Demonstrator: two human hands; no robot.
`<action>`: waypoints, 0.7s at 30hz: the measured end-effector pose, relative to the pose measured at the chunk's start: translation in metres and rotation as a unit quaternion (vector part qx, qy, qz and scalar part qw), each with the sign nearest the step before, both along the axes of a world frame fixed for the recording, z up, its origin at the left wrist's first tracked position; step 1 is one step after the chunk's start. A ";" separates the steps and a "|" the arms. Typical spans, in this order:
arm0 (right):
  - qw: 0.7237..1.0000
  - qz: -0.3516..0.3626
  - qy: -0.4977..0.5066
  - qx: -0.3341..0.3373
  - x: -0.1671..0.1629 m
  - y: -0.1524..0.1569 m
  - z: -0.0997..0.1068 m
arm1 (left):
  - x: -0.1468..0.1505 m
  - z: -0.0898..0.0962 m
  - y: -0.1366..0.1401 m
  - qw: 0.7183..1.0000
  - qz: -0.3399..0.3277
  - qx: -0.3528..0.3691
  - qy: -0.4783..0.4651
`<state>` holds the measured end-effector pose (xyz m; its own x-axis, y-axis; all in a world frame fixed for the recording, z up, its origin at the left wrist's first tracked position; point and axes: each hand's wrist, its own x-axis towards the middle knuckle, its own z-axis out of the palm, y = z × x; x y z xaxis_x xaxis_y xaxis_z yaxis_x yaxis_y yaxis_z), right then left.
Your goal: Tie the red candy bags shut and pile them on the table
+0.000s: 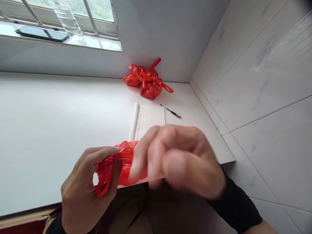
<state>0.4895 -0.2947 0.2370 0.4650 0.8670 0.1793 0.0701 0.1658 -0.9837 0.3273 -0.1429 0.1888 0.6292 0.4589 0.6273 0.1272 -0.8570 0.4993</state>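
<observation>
One red plastic bag (125,169) pinched in grip of left hand (86,183); right hand (177,159) curled, blurred, cannot tell if grip holds anything. Notebook (151,120), pen (173,113) on worktop (65,113) beyond.

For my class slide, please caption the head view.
Left hand grips a crinkled red plastic bag, right hand blurred in front.

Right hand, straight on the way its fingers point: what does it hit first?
Probably the red bag in the left hand's grip; the right hand is motion-blurred, so any gap is unclear.
</observation>
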 end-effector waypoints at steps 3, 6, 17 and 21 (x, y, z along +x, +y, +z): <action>0.994 0.091 0.042 0.052 0.018 0.033 -0.022 | -0.002 -0.005 0.002 1.000 -0.008 0.007 -0.027; 0.988 0.152 -0.016 0.011 0.027 0.052 -0.048 | -0.004 -0.007 0.003 0.998 -0.046 0.040 -0.033; 0.975 0.213 -0.058 -0.027 0.024 0.057 -0.052 | -0.010 -0.005 0.006 0.992 -0.087 0.092 0.021; 0.981 0.191 0.033 0.012 0.024 0.059 -0.052 | -0.009 -0.005 0.009 0.992 -0.080 0.092 0.042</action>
